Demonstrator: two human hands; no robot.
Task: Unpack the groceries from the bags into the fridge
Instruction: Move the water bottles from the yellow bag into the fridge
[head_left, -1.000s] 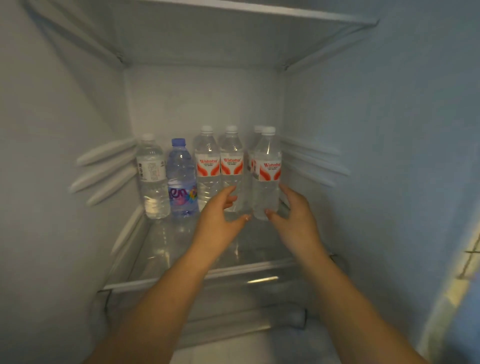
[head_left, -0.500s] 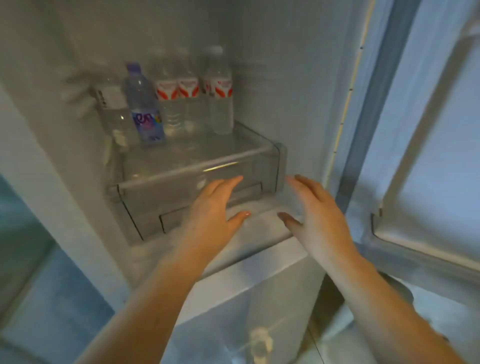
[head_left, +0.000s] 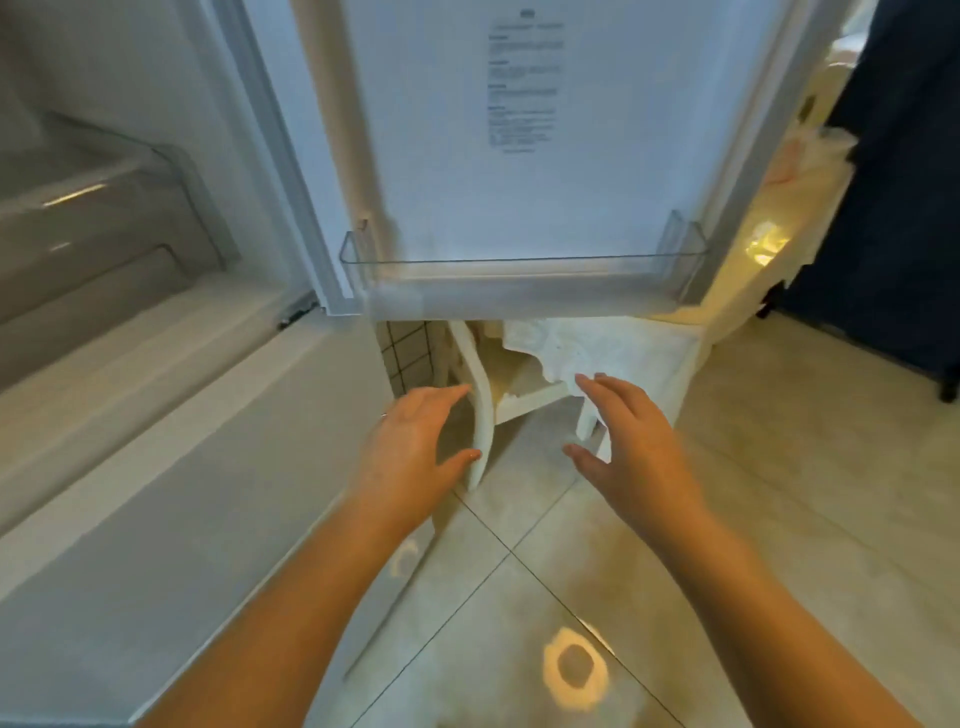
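Your left hand (head_left: 415, 441) and your right hand (head_left: 631, 447) are both out in front of you, fingers straight and slightly spread, palms turned toward each other, holding nothing. They sit apart, with bare floor between them.

The white fridge (head_left: 171, 457) fills the left half of the view. Its cabinet stands open, and your left forearm crosses over the flat white front below the opening. Inside at upper left you can see a clear plastic drawer (head_left: 104, 208) with a rounded front corner and a stepped face; a glint of light runs along its top edge. Its contents cannot be made out.

The white fridge door (head_left: 441, 130) is swung open and faces you, above your hands. A printed label (head_left: 524, 85) sits high on its inner panel; the text is too blurred to read. A clear plastic door shelf (head_left: 519, 273) runs across the bottom of the door.

Below the door, a white curved-leg piece of furniture (head_left: 480, 415) stands on the beige tiled floor (head_left: 779, 493), just beyond your fingertips, with crumpled white plastic (head_left: 571, 343) lying over it. A dark blue curtain (head_left: 893, 182) hangs at far right.
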